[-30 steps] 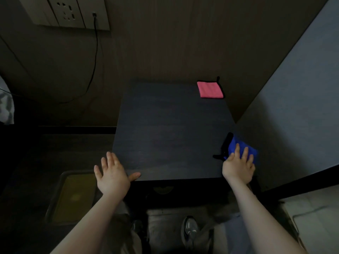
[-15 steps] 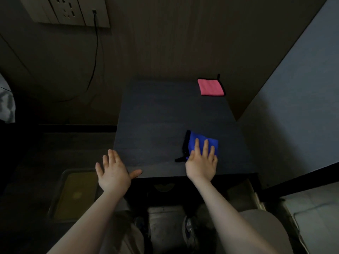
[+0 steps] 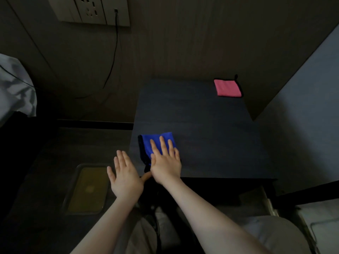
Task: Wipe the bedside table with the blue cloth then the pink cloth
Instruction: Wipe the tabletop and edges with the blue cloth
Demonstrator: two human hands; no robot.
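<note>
The dark bedside table (image 3: 211,129) fills the middle of the head view. A folded blue cloth (image 3: 149,144) with a black edge lies at its front left corner. My right hand (image 3: 166,162) presses flat on the near half of that cloth, fingers spread forward. My left hand (image 3: 124,176) hovers just off the table's left front corner, palm down and fingers apart, holding nothing; its thumb reaches toward the right wrist. A folded pink cloth (image 3: 228,88) with a black loop lies at the table's far right corner, apart from both hands.
A wood-panelled wall stands behind the table, with a socket plate (image 3: 95,11) and a black cable (image 3: 112,57) hanging down. A grey wall (image 3: 302,116) bounds the right side. A yellowish tray (image 3: 88,191) lies low on the left, light bedding (image 3: 14,88) at far left.
My right hand has slid the blue cloth along the table's front edge from the right corner to the left corner. My left hand has stayed by the left corner.
</note>
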